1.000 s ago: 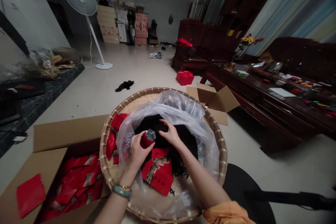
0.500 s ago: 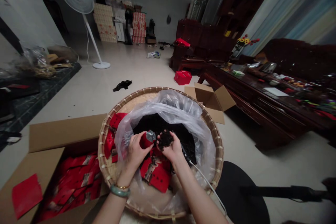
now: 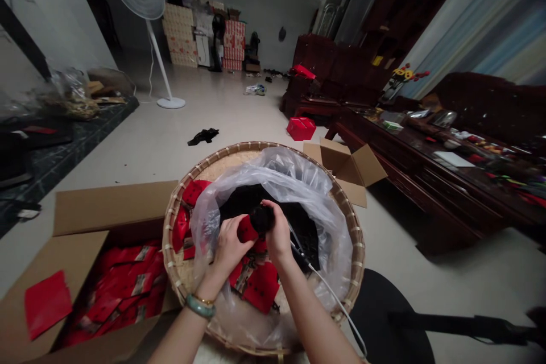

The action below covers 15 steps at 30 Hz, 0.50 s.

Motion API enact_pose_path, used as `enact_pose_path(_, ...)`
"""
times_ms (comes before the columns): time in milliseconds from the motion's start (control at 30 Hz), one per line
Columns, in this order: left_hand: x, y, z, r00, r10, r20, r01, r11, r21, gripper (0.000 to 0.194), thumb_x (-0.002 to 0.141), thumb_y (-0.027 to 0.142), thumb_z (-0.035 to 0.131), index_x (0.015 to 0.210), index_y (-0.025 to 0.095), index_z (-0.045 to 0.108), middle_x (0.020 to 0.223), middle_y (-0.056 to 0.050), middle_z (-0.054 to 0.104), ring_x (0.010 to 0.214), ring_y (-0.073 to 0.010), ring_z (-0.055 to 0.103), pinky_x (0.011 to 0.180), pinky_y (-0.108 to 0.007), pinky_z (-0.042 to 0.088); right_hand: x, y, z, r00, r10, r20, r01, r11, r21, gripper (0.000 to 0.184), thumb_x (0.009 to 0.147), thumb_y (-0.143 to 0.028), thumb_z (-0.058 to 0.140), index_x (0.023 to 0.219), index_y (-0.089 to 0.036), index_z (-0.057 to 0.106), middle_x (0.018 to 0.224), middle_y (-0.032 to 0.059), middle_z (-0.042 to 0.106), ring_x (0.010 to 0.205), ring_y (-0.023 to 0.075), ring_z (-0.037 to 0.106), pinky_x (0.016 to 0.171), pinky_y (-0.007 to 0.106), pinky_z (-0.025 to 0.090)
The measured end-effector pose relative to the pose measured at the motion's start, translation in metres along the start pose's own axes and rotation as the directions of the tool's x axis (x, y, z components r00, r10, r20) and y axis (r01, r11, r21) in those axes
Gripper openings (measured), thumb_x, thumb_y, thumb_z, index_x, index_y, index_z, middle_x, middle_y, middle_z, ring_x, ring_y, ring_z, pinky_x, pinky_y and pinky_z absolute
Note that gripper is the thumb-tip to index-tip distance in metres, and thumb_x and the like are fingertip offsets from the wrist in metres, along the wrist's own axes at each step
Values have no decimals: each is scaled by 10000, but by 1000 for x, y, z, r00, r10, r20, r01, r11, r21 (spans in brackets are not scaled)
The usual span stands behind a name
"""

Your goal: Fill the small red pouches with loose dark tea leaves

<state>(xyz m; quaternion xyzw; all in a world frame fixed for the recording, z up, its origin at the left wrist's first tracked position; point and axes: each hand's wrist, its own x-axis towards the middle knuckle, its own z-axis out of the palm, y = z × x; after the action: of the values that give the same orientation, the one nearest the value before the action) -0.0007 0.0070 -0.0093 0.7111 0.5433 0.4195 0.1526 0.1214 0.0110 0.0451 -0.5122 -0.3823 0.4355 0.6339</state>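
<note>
Over a round bamboo basket (image 3: 169, 250) on the floor, our two hands work close together above a clear plastic bag (image 3: 273, 173) that holds a heap of dark leaves (image 3: 298, 222), probably dried tea. Our left hand (image 3: 228, 251), a jade bangle (image 3: 199, 306) at its wrist, is closed around a small red pouch (image 3: 247, 228). The pouch sits tilted, its long axis leaning up and to the right, toward the other hand; its top is hidden from our view. Our right hand (image 3: 278, 239) is also closed, pinching a clump of the leaves (image 3: 261, 219) against the upper end of the pouch. The clump lies just up and to the right of the left hand, and the right hand is the nearer of the two, with its fingers around it. A thin white cable (image 3: 333, 296) runs along our right forearm.

Flat red packets (image 3: 256, 290) lie in the basket under our hands. Beside the basket on our left, an open cardboard box (image 3: 111, 210) is filled with more red packets (image 3: 128, 290), and a single one (image 3: 48, 304) rests on its flap. To the right, a smaller open carton (image 3: 345, 162) stands near a dark wooden bench (image 3: 443, 205) crowded with small items.
</note>
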Motion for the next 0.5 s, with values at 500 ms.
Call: enact_pose_path(500,1,-9,3,991,-105,-85,105,994,-14,516,662,292,690,1139,189,521,1031,-93,624,978,-265,577,797,-402,502,-13,-17,-12,903,-119,414,225,950,-218,405,896,-507,382,1054,-270,669,1269,42,540,1194,220,472,1039,396,342)
